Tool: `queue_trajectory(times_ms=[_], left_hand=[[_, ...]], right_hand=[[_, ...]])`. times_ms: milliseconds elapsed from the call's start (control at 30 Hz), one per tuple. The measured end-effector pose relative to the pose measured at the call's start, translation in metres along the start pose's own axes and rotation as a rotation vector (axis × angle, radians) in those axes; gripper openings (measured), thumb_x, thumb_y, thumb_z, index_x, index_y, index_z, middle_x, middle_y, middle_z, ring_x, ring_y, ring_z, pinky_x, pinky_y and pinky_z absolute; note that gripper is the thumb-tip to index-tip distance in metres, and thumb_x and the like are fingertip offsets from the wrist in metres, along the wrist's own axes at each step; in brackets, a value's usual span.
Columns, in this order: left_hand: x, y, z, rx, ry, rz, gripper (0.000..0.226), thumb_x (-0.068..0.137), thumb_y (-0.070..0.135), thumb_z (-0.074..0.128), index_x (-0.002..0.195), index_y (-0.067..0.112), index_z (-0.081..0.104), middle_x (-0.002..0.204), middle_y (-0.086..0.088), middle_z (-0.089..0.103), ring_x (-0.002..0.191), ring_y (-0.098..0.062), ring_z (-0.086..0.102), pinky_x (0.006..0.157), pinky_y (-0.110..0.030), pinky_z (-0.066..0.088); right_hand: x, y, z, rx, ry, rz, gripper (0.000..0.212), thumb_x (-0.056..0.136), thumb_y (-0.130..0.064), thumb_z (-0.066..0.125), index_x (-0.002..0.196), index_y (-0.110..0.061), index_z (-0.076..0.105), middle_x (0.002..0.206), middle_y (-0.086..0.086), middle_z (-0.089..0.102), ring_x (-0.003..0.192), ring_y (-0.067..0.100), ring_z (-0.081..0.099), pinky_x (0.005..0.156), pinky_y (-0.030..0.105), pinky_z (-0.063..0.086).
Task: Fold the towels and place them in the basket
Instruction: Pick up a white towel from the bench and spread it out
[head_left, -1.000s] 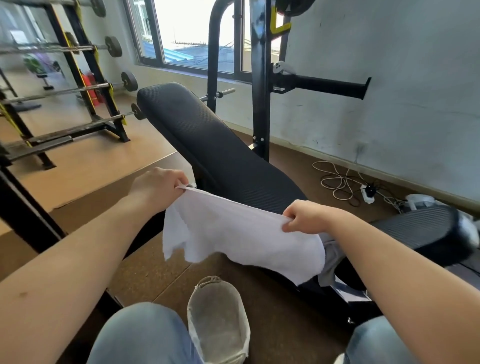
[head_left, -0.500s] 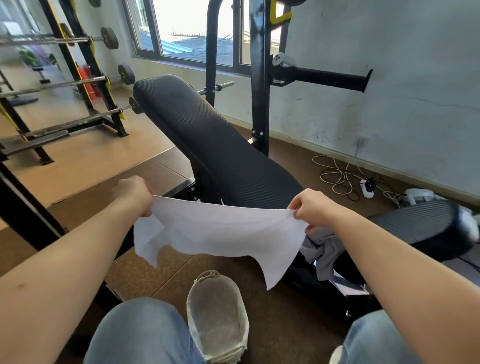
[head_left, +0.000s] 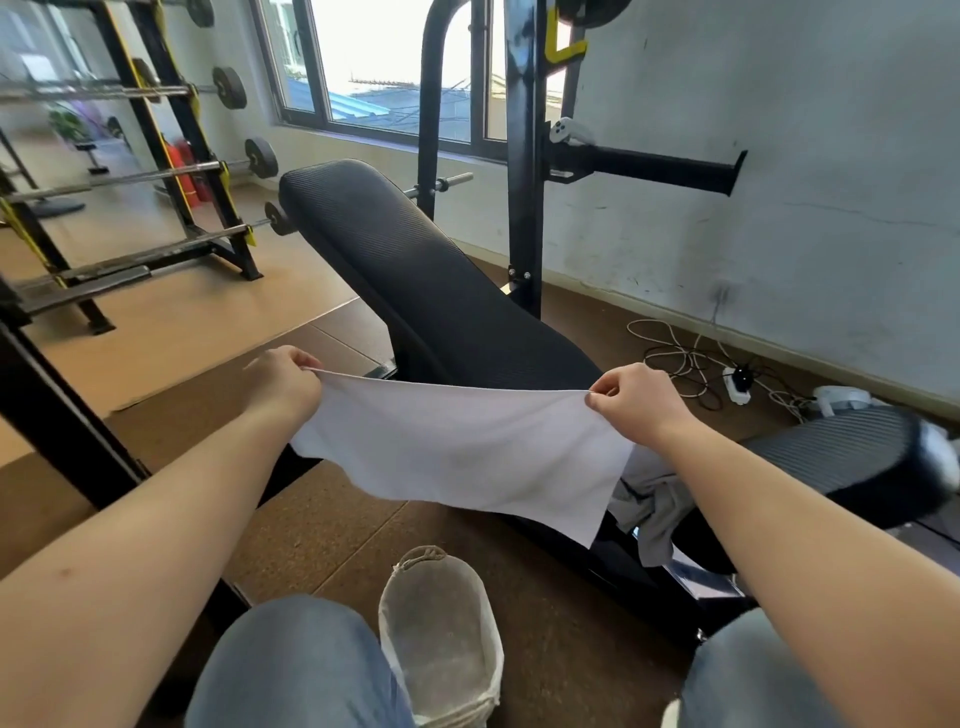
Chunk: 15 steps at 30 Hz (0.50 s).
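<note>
Black padded bench (head_left: 447, 291) slanting across frame centre, grey cloth (head_left: 655, 512) lying bunched at its lower right, mesh basket (head_left: 439, 623) sitting on brown floor (head_left: 322, 525), bottom centre.

White towel (head_left: 462, 447); black ribbed bench (head_left: 441, 291); grey basket (head_left: 441, 634).

Item 1, white towel (head_left: 462, 452): plain thin cloth, unfolded, held in the air by its top edge between your left hand (head_left: 283, 384) and your right hand (head_left: 631, 397), each pinching 1 upper corner, with the lower edge hanging loose and lowest at the right. Item 2, grey cloth (head_left: 654, 509): crumpled in a heap under your right forearm, just beside the white towel's hanging corner. Item 3, basket (head_left: 441, 639): small, off-white, soft-sided, corded rim, open top, on the floor between your knees.
</note>
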<state>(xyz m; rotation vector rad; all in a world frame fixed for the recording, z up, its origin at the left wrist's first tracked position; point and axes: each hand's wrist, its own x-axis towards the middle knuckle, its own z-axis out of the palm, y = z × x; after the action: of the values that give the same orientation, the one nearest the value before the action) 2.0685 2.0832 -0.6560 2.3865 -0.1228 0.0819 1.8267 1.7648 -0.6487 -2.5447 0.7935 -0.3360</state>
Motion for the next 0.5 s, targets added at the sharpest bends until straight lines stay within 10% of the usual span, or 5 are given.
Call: queue_trajectory(times_ms=[233,500], left_hand=[[0.005,0.015,0.002,-0.202,0.199,0.046,0.027,0.094,0.008,0.052,0.101,0.02,0.074,0.099,-0.004,0.067,0.079,-0.02,0.057,0.078,-0.029,0.042],[0.055,0.052,0.038,-0.208,0.333,0.148,0.025,0.1,0.012,0.057,0.116,0.013,0.076,0.126,-0.012,0.065,0.108,-0.028,0.065,0.088,-0.024,0.045]], right_hand=[[0.009,-0.01,0.009,0.088,0.119,-0.017,0.019,0.098,-0.026,0.063,0.098,-0.015,0.079,0.081,-0.003,0.068,0.081,0.017,0.061,0.075,0.026,0.042],[0.062,-0.007,0.04,0.111,0.099,0.078,0.019,0.1,-0.026,0.058,0.093,-0.017,0.074,0.085,0.002,0.068,0.084,0.023,0.063,0.074,0.028,0.042]])
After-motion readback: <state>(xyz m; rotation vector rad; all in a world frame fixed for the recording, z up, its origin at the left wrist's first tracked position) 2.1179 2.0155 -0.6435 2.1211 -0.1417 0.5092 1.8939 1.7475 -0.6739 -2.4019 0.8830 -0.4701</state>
